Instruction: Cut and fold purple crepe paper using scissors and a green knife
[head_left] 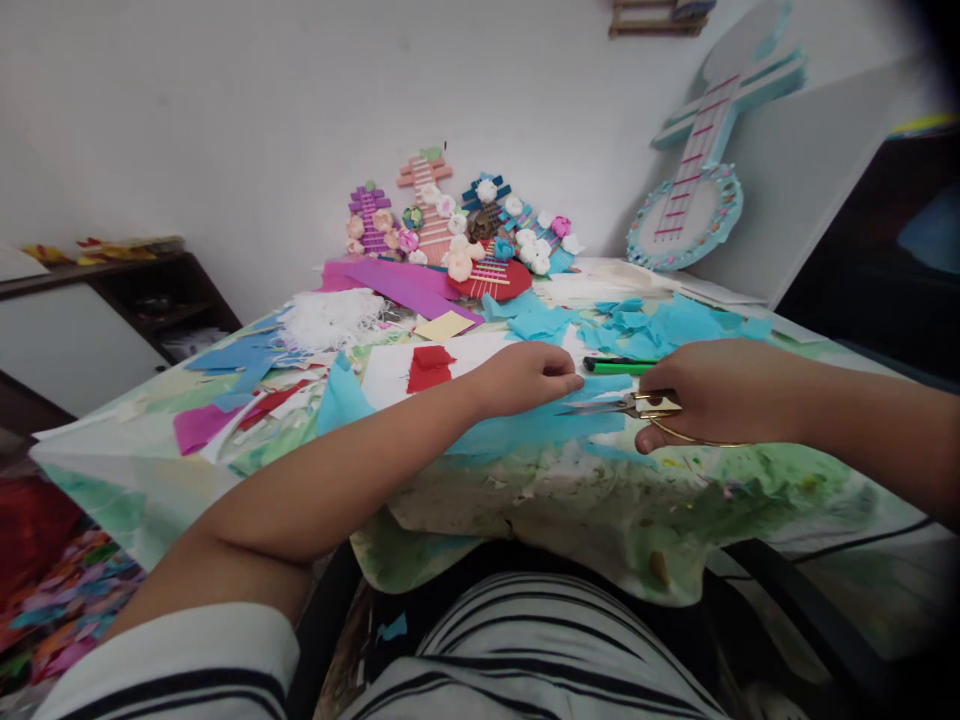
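Observation:
My right hand (712,392) grips gold-handled scissors (637,405) whose blades point left over a blue paper sheet (525,425) lying on the table. My left hand (525,378) rests curled on that same blue sheet, fingers pressed down near the blade tips. A green pen-like cutter (619,366) lies just beyond the scissors. A folded red paper piece (429,368) sits on a white sheet to the left of my left hand.
Small decorated paper guitars (457,225) with flowers stand at the back by the wall. A large blue-and-white paper guitar (701,170) leans at the right. Blue scraps (660,325), pink paper (196,425), purple paper (405,285) and white shreds (330,315) litter the paint-stained table (570,500).

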